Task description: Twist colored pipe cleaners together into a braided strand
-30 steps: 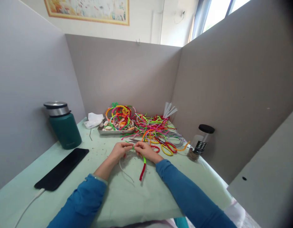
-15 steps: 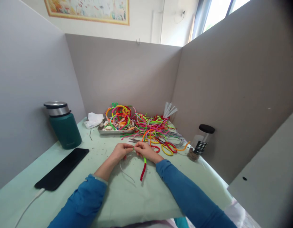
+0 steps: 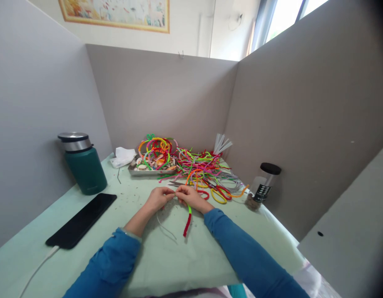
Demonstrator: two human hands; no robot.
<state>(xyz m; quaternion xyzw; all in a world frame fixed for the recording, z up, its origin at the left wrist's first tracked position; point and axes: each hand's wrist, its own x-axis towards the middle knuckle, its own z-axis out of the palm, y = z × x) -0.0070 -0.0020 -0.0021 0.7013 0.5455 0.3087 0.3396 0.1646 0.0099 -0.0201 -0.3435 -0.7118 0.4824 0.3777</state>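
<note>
My left hand [image 3: 159, 198] and my right hand [image 3: 190, 196] meet fingertip to fingertip above the middle of the table, both pinched closed. From under my right hand hangs a fuzzy pipe cleaner [image 3: 187, 225], green at the top and red at its lower end. Its upper part is hidden by my fingers. A thin pale wire [image 3: 165, 229] trails below my left hand; whether it is held cannot be made out. What my left fingertips pinch is too small to name. Just beyond my hands lie scissors [image 3: 175, 183], partly covered.
A heap of coloured pipe cleaners [image 3: 200, 162] lies behind my hands, beside a metal tray [image 3: 148, 173] of shells and fuzzy loops. A green bottle [image 3: 86, 169] and black phone [image 3: 81, 221] stand and lie left. A black-lidded jar [image 3: 262, 188] is right, tissues [image 3: 123, 156] back left.
</note>
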